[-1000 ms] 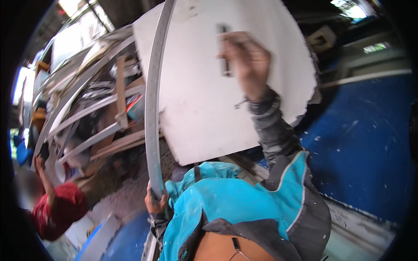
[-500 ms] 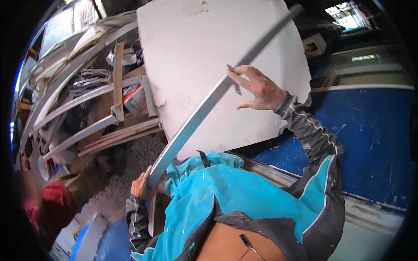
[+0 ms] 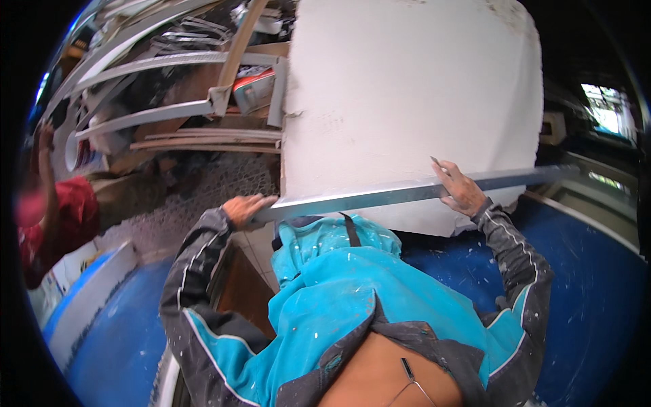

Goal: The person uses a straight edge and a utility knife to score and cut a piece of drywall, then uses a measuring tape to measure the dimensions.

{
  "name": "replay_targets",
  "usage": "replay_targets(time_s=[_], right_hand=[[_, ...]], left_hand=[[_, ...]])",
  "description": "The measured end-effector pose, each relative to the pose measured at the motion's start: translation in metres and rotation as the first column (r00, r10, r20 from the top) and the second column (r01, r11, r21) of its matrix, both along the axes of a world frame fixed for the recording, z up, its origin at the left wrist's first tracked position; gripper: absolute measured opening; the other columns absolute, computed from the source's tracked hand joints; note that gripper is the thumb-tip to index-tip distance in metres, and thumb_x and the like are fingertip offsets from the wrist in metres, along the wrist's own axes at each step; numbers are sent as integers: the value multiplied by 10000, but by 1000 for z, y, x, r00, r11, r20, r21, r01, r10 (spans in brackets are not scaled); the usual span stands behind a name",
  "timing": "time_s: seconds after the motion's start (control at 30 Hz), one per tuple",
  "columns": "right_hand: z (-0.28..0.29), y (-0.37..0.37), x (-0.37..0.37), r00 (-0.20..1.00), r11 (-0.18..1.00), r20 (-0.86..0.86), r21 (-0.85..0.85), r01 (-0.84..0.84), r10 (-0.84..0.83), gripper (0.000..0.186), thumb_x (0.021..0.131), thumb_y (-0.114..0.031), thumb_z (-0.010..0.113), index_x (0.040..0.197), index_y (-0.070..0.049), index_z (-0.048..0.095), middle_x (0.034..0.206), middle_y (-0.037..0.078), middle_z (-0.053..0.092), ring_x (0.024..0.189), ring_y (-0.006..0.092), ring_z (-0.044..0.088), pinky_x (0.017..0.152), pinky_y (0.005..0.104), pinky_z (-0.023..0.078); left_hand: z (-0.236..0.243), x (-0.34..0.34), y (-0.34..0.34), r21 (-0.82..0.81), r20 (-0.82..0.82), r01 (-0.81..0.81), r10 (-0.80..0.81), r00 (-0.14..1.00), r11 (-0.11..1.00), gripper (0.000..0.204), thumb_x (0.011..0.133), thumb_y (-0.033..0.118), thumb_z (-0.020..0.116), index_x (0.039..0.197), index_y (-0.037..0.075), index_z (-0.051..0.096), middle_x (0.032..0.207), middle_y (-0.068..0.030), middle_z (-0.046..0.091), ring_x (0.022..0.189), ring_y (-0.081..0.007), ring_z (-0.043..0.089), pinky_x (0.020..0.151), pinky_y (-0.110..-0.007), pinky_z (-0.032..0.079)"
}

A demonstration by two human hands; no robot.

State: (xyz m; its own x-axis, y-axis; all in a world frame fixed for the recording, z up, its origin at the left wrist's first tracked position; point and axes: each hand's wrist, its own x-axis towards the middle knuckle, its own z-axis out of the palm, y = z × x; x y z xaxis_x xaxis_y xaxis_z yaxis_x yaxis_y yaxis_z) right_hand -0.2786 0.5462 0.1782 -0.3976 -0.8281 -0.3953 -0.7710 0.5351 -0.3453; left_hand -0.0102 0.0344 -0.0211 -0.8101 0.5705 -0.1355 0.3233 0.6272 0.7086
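A long silver metal straightedge (image 3: 369, 197) lies crosswise over the lower part of a white board (image 3: 407, 88) with ragged edges. My left hand (image 3: 245, 211) is closed on its left end, at the board's lower left corner. My right hand (image 3: 461, 188) is on the straightedge right of its middle, fingers bent over it, with a small thin pointed tool (image 3: 435, 163) held at the fingertips; I cannot tell exactly what tool it is.
A jumble of metal strips, wood lengths (image 3: 203, 136) and a box (image 3: 254, 91) lies at upper left. A co-worker in a red top (image 3: 68, 217) is at the left, arm raised. Blue surfaces (image 3: 583, 285) flank me; a patterned tiled floor (image 3: 217, 183) shows between.
The straightedge has swung clockwise from upright through diagonal to nearly horizontal. My left hand has moved up; my right hand has come down to the right. The view has shifted.
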Motion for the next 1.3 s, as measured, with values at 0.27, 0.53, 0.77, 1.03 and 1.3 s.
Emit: replay_targets(time_s=[0.27, 0.53, 0.77, 1.03, 1.3], right_hand=[[-18, 34, -13, 997, 999, -72, -44, 29, -33, 953, 677, -4, 801, 1521, -49, 361, 1380, 174, 432, 1100, 351, 630, 906, 408, 577], [-19, 12, -13, 997, 991, 1, -112, -74, 74, 935, 690, -26, 825, 1507, -33, 369, 1357, 159, 456, 1069, 308, 644, 891, 383, 589], [-32, 21, 0, 996, 988, -83, -150, -48, 36, 908, 676, -34, 842, 1475, 1, 412, 1319, 145, 488, 1088, 274, 643, 899, 351, 587], [-36, 24, 2, 991, 983, -132, -173, -56, 33, 870, 652, -26, 838, 1435, 29, 464, 1288, 155, 516, 1102, 294, 636, 898, 352, 585], [-37, 30, -4, 989, 981, -146, -187, -51, 24, 846, 664, -25, 816, 1434, 24, 469, 1272, 158, 526, 1116, 295, 627, 902, 355, 578]], left_hand=[[-23, -33, 39, -212, -249, -472, 420, 873, 855, 794, 732, 136, 769, 1461, 188, 459, 1345, -129, 530, 1273, -352, 493, 1100, -511, 354], [-114, -16, 132, -76, 83, -966, 967, 239, 246, 877, 913, 466, 609, 1623, 182, 178, 1668, -257, 23, 1497, -552, 39, 1225, -555, 96], [-54, -98, 231, -69, 338, -970, 910, -241, -232, 1170, 932, 736, 460, 1554, -109, -57, 1622, -359, 51, 1524, -463, 64, 1250, -446, 82], [-33, -150, 273, -181, 355, -868, 792, -497, -463, 1166, 890, 572, 621, 1572, -49, -92, 1631, -316, 104, 1508, -486, 135, 1246, -491, 124], [9, -157, 291, -117, 287, -929, 884, -370, -350, 1149, 855, 483, 720, 1603, 47, -35, 1564, -397, 192, 1418, -534, 314, 1198, -514, 251]])
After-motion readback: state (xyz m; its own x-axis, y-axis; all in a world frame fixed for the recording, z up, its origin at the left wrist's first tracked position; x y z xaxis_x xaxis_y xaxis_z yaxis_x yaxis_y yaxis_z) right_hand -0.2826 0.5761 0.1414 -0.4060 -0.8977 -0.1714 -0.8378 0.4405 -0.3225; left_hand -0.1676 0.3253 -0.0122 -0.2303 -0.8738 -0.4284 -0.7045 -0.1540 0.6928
